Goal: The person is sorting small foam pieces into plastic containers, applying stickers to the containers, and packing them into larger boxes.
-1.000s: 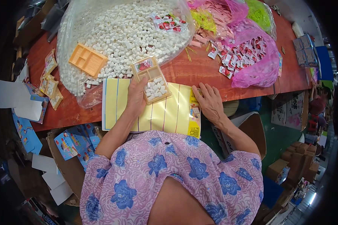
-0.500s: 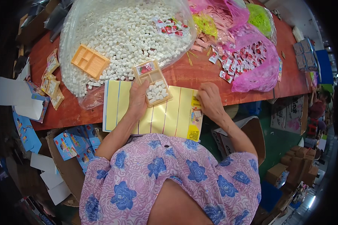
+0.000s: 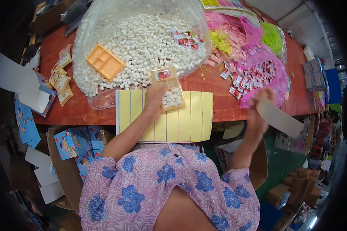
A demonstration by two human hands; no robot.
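Note:
My left hand (image 3: 155, 101) is closed around a pale orange compartment tray (image 3: 168, 85) under a clear cover. White cubes fill its near compartment, and a red-printed sachet lies in the far one. Beneath the tray lies a yellow sheet (image 3: 198, 117) marked with coloured lines, reaching over the table's front edge. To the right, off the sheet, my right hand (image 3: 259, 109) grips a sticker strip (image 3: 279, 117) whose pale back faces up. Motion blurs these fingers somewhat.
A big clear bag of white cubes (image 3: 142, 42) covers the back of the red table (image 3: 216, 92). An empty orange tray (image 3: 105, 62) rests on it. Pink bags of sachets (image 3: 258, 73) lie right; packed trays (image 3: 61, 81) lie left. Cardboard boxes (image 3: 260, 163) stand below.
The printed strip has come off the sheet's right edge and moved right in my right hand. My left hand still holds the tray. The whole view has shifted slightly.

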